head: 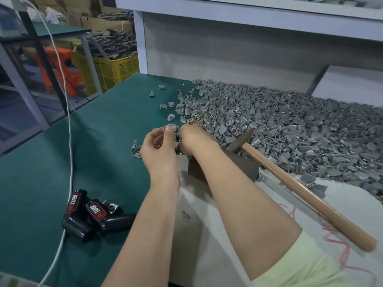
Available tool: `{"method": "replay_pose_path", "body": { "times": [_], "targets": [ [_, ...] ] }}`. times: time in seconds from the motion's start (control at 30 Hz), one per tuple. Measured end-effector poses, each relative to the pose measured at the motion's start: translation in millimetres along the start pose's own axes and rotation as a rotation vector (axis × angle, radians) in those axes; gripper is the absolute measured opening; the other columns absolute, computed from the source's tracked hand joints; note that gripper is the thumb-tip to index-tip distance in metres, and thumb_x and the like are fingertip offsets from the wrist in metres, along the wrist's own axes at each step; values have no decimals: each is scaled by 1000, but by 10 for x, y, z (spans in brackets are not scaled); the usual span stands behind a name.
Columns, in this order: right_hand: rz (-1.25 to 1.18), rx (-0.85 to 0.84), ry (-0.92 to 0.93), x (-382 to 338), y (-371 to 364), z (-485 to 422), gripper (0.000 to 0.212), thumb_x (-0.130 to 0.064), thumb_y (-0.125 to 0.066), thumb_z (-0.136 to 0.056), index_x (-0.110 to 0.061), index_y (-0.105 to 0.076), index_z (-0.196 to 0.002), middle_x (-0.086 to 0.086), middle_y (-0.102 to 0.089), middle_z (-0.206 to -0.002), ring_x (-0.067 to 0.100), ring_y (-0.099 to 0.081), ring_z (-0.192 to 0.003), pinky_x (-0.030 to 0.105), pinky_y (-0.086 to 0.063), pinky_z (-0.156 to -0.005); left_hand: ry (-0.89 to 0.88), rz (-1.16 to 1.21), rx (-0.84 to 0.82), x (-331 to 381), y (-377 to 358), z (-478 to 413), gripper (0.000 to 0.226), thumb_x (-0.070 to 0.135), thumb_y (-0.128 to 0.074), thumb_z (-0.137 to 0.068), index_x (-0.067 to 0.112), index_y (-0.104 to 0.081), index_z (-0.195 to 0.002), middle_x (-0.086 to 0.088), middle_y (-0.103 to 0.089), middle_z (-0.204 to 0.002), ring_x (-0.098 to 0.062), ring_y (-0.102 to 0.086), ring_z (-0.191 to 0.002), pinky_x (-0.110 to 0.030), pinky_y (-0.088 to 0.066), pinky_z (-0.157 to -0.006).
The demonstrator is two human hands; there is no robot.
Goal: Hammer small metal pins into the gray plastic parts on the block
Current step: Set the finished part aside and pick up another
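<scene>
A small gray plastic part (172,126) sits pinched in the left hand (159,150) fingers above the green tabletop (99,129). The right hand (191,139) curls beside it, its grip unclear; a hammer (290,179) lies nearby.

Both forearms bare, reaching forward and converging. Left hand (158,147) palm turned inward, fingers curled, thumb tip up and pinched against the fingertips. Right hand (191,139) knuckles up, fingers curled down and hidden from view, touching the left fingertips. Pale yellow sleeve at right upper arm.
</scene>
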State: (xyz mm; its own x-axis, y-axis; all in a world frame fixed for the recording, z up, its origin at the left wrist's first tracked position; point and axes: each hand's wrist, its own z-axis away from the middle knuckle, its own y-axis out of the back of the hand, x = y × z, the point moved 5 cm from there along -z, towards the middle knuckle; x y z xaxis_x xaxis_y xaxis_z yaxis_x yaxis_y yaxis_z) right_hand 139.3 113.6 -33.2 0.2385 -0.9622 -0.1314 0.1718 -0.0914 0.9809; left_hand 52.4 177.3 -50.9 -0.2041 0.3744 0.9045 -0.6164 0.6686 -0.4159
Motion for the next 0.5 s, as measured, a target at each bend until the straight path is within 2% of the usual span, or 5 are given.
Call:
{"method": "replay_pose_path", "body": {
  "times": [0.07,0.13,0.23,0.37,0.5],
  "targets": [
    [-14,34,11,6,15,23,16,-5,-58,-86,-15,-46,-84,7,-45,-85,26,-45,-80,36,-40,-73,7,6,1,-3,-1,-2,6,19,-64,-89,20,-60,-85,6,-64,-81,-1,-57,-68,-17,-47,-65],
    [-82,117,35,36,85,41,10,0,-55,-85,-9,-53,-90,10,-53,-91,27,-52,-86,34,-41,-71,13,18,-3,-4,-7,2,6,18,-63,-90,19,-60,-85,7,-63,-78,0,-55,-64,-16,-46,-62],
    [-376,267,24,186,262,98,22,0,-50,-90,-7,-62,-107,9,-63,-108,25,-60,-102,33,-48,-85,34,52,-20,-12,-20,13,6,14,-63,-90,19,-61,-89,8,-62,-79,-2,-56,-65,-14,-46,-60],
    [-953,371,-38,571,412,354,19,0,-52,-89,-16,-63,-88,-1,-67,-82,13,-67,-76,34,-55,-82,27,10,-81,15,-71,43,8,12,-62,-90,18,-63,-94,6,-66,-84,-4,-63,-75,-14,-50,-69],
    [-1214,289,-102,945,394,672,16,5,-57,-88,-2,-67,-98,4,-68,-78,10,-67,-70,34,-55,-84,-125,-252,-269,124,-207,149,14,14,-65,-88,27,-66,-84,5,-69,-87,-9,-65,-83,-26,-53,-84]
  ]
}}
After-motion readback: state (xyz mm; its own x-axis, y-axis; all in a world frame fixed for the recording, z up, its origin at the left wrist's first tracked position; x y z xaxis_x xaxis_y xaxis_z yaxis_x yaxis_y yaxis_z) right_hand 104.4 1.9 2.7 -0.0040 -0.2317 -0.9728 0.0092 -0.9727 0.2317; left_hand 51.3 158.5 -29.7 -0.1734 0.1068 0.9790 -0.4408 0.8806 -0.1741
